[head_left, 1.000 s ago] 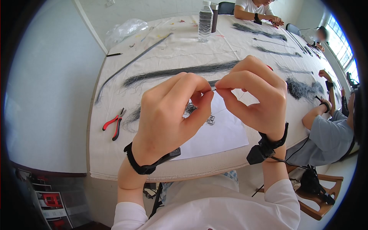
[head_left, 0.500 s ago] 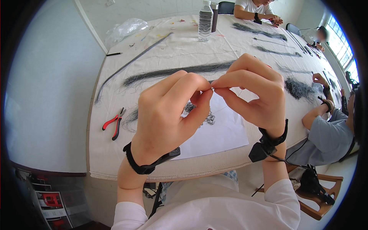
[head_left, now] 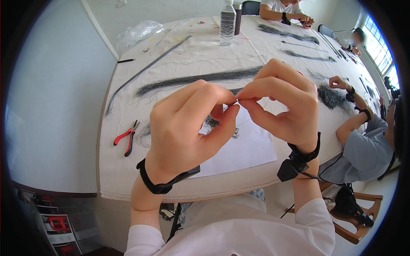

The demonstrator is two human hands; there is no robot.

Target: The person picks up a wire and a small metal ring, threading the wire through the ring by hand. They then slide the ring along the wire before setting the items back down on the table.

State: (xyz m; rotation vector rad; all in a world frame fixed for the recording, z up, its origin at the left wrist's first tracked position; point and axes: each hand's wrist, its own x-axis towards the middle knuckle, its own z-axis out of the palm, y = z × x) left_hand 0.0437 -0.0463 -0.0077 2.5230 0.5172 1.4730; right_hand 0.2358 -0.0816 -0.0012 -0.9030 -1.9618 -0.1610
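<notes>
My left hand [head_left: 183,126] and my right hand [head_left: 288,104] meet fingertip to fingertip above a white sheet of paper [head_left: 252,151]. Between them is a thin dark strand [head_left: 232,103], pinched by thumb and forefinger on both sides; its ends are too fine to follow. Small dark loops [head_left: 212,121] lie on the paper, partly covered by my left hand. Behind my hands stretches a long bundle of dark grey strands [head_left: 188,81]. Red-handled pliers [head_left: 130,138] rest on the cloth, left of my left hand.
A water bottle [head_left: 228,25] and a dark flask [head_left: 238,19] stand toward the back. A long thin grey bundle [head_left: 149,66] lies left, near a black pen [head_left: 126,60] and a plastic bag [head_left: 139,35]. Other people sit at the far side and right, near a tangled bundle [head_left: 331,97].
My left thumb and forefinger have shifted slightly, showing more of the dark strand between them. At the right, a co-worker's hand has moved up and left, over the tangled bundle.
</notes>
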